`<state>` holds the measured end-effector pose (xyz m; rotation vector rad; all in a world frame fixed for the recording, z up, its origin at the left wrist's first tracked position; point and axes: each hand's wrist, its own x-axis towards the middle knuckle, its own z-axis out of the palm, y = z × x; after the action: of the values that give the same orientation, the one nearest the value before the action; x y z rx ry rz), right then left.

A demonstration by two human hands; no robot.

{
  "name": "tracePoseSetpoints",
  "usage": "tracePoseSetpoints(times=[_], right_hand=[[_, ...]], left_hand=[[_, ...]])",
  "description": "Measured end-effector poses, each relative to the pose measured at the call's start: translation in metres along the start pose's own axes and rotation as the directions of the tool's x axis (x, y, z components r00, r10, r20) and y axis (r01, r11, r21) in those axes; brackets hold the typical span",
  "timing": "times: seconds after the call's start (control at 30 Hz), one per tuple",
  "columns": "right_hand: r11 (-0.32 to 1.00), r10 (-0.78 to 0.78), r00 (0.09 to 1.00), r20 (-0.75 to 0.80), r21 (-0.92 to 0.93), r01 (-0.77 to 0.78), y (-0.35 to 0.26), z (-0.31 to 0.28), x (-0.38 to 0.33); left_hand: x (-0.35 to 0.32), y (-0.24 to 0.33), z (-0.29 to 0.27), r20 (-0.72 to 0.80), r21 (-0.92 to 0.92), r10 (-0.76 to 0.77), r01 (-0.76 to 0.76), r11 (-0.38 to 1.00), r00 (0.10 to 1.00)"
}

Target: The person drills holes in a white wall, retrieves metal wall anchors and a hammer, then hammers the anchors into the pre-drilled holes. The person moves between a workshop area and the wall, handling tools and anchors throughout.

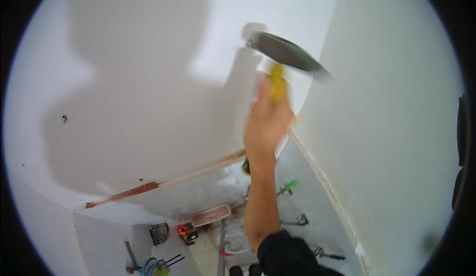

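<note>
My right hand [267, 117], blurred by motion, is raised at the end of a stretched arm. It is closed around the yellow handle of a wide putty knife [287, 53]. The broad grey blade slants down to the right, across the corner where two white wall surfaces [386, 112] meet. At the blade's left end is a small fitting or hole [251, 43] in the wall; whether they touch I cannot tell. Behind my forearm a black and yellow object [246, 166] shows in part. My left hand is out of the picture.
A reddish-brown strip [134, 191] runs along the lower edge of the white surface. Far below are an oblong pinkish tray [210, 215], an orange and black tool [184, 231], a black rack [159, 234] and a grey ladder-like frame [221, 246]. My shadow covers much of the left surface.
</note>
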<state>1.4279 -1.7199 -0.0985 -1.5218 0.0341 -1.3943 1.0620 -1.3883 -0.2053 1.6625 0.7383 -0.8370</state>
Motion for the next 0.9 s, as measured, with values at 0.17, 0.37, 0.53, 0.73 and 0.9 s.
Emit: tracePoseSetpoints(times=[0.17, 0.37, 0.53, 0.73, 0.9], right_hand=[[0.989, 0.134, 0.991, 0.016, 0.057, -0.135, -0.030, 0.025, 0.030], [0.980, -0.192, 0.981, -0.009, -0.046, 0.191, 0.064, -0.009, 0.010], [0.965, 0.256, 0.955, 0.152, -0.099, -0.243, -0.032, 0.026, 0.036], [0.947, 0.305, 0.919, 0.248, -0.177, -0.267, -0.030, 0.043, 0.031], [0.940, -0.009, 0.983, -0.181, 0.334, 0.070, 0.023, -0.004, 0.001]], left_hand=[[0.012, -0.001, 0.000, 0.014, 0.011, 0.018, -0.018, 1.000, 1.000], [0.013, -0.006, -0.002, 0.021, 0.024, 0.019, -0.020, 1.000, 1.000], [0.007, -0.005, -0.006, 0.008, 0.001, -0.003, 0.003, 1.000, 1.000], [0.010, -0.011, -0.004, 0.014, -0.004, -0.012, 0.012, 1.000, 1.000], [0.014, -0.006, -0.003, 0.029, 0.007, -0.008, 0.008, 1.000, 1.000]])
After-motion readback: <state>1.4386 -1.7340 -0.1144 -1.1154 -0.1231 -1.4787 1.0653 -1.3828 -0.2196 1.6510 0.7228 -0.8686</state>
